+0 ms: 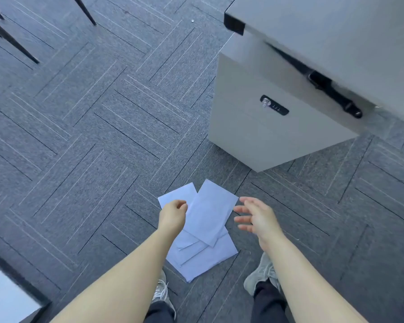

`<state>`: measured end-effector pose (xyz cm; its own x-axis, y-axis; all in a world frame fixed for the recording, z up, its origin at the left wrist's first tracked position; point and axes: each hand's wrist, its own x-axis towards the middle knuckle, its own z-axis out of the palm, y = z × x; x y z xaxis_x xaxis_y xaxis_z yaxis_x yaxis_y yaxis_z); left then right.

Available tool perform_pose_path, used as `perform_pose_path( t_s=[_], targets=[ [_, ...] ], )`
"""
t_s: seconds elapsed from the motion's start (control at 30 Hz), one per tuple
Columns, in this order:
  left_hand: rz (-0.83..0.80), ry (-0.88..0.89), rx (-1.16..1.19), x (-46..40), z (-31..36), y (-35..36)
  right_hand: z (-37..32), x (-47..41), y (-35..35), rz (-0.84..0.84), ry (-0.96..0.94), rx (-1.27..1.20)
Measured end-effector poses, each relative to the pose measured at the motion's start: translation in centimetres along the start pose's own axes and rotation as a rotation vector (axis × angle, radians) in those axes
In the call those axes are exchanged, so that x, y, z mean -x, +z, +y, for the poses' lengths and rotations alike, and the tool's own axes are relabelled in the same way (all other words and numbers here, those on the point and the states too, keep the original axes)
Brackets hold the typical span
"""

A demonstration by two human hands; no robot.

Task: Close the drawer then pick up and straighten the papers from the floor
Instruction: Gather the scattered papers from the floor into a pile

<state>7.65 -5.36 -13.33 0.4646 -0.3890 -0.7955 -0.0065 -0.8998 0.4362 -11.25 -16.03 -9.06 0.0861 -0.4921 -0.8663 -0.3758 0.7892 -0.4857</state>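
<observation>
Several white papers (208, 220) lie fanned and overlapping on the grey carpet, just in front of my feet. My left hand (173, 214) hovers over the left sheets with its fingers curled inward, holding nothing. My right hand (254, 216) is spread open beside the right edge of the pile, apart from it. The grey drawer cabinet (266, 136) stands behind the papers under a desk; its drawer fronts sit flush and a black lock (274, 108) shows on the front.
A grey desk top (336, 31) overhangs the cabinet at upper right. Black chair legs (12, 40) stand at the far upper left. A pale surface (5, 297) sits at the lower left corner. My shoes (262, 273) flank the papers.
</observation>
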Motion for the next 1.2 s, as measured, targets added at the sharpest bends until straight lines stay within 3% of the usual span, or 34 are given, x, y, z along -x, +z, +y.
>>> perform_pose_path(
  t_s=[0.2,0.33,0.5,0.6,0.7,0.83,1.03,1.13,1.2],
  targets=[
    [-0.017,-0.232,0.046,-10.8,-16.5,2.2,16.5,-11.7,7.2,0.082,0.228,0.141],
    [0.065,-0.269,0.122,-20.2,-24.8,6.8,26.4,-23.0,8.6,0.197,0.247,0.281],
    [0.159,-0.275,0.153,-30.5,-29.3,12.4,33.1,-35.1,8.5,0.416,0.200,0.416],
    [0.338,-0.316,0.179,-34.2,-30.3,14.3,34.2,-39.2,8.8,0.594,0.150,0.468],
    [0.353,-0.180,0.119,-35.4,-30.0,15.3,34.7,-41.1,9.5,0.583,0.035,0.494],
    [0.142,0.124,-0.052,-36.0,-29.7,15.1,35.2,-41.0,10.1,0.452,-0.146,0.541],
    [-0.147,0.264,-0.097,-36.5,-28.5,14.3,35.8,-38.8,11.0,0.334,-0.250,0.678],
    [-0.093,0.342,-0.280,-36.3,-27.7,15.4,36.0,-37.5,12.1,0.416,-0.298,0.712],
    [-0.119,0.366,-0.437,-36.8,-27.9,15.2,37.0,-36.0,12.1,0.579,-0.247,0.545]
  ],
)
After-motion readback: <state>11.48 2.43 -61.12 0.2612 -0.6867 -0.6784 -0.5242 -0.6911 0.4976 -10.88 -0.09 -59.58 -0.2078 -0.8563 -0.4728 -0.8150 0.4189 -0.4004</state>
